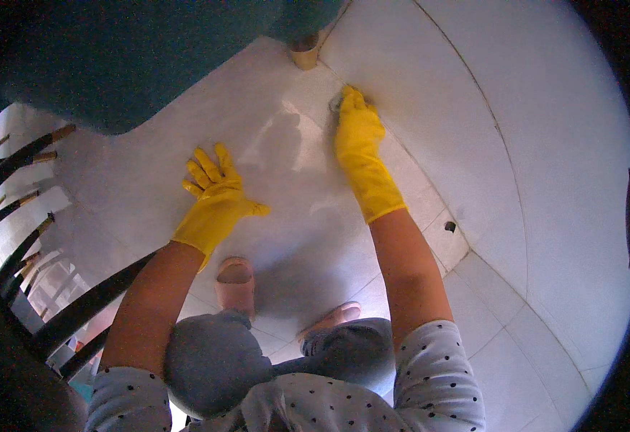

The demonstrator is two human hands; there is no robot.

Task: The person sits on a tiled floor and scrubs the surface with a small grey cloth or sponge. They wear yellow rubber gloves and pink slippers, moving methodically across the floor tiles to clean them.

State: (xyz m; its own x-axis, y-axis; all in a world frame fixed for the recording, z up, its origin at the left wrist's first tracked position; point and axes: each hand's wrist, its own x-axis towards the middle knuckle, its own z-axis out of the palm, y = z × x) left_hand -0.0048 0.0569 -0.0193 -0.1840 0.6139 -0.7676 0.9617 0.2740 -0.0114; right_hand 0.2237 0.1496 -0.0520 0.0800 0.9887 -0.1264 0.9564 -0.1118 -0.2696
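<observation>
Both of my hands wear yellow rubber gloves. My left hand point(216, 189) is over the pale floor point(164, 165) with its fingers and thumb spread, holding nothing; whether it presses on the floor I cannot tell. Further away and to the right, my right hand point(359, 133) is closed at the foot of the white tiled wall point(437, 93). A small grey, wiry-looking pad point(335, 105) shows at the left of its fingertips, mostly hidden by the glove. The hand is by the corner between floor and wall.
A dark green covered piece of furniture point(149, 57) overhangs the far left, with a tan leg point(304, 57) near the wall. Dark chair legs point(92, 302) crowd the left side. A small dark hole or spot point(450, 227) marks the wall base. My pink slippers point(235, 284) are below.
</observation>
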